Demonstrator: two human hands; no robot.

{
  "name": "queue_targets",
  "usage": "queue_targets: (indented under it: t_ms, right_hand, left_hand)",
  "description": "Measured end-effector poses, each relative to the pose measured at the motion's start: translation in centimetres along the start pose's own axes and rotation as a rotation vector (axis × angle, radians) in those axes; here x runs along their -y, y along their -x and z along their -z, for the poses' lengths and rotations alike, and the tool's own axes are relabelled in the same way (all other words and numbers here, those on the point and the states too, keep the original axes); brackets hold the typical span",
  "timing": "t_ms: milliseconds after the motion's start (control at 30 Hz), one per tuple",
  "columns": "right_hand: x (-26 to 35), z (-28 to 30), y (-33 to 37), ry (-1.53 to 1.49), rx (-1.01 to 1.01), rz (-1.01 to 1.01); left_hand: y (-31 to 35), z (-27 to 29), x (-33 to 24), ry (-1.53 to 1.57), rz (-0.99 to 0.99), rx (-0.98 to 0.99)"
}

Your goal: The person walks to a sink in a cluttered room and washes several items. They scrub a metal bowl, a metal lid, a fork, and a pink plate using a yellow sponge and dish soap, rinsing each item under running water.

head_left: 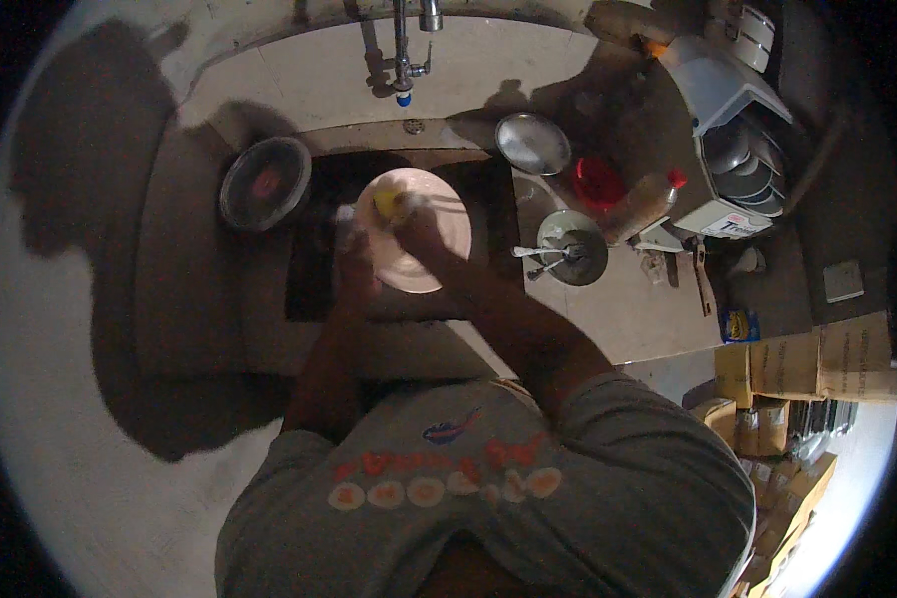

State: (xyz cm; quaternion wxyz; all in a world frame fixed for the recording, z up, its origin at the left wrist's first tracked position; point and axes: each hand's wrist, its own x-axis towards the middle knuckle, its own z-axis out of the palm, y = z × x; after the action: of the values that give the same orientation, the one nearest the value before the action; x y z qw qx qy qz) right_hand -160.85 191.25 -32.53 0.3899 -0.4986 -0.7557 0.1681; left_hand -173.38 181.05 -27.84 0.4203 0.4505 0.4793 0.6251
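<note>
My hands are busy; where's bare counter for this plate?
At right, bare counter lies between the cutlery bowl and the front edge. The shadowed left side, nearer you than the round pan, looks free too. It's crowded around the bottle, red dish and dish container.

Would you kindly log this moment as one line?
left hand: holds pale pink plate; right hand: yellow sponge at plate; place: over sink

Holding both forearms forward, gripping with the left hand and angling the right hand inward, across toward the left.
</note>
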Motion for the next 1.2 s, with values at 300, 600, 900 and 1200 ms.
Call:
queue_targets:
  t_ms: [300,600,900,1200]
  right_hand:
    - [3.6,8.0,2.6,0.077,0.323,-0.354]
    - [0.1,-0.8,5.1,0.350,0.701,-0.201]
    - [1.5,-0.5,-0.3,0.120,0.371,-0.421]
    - [3.2,2.7,-3.0,-0.081,-0.078,-0.359]
  left_hand:
    - [0.3,4.6,5.4,0.164,0.129,-0.277]
    - [-1.9,2.9,4.4,0.264,0.271,-0.242]
    - [-2.6,1.8,4.3,0.158,0.455,-0.080]
    - [-2.6,2.2,6.0,0.020,0.201,0.030]
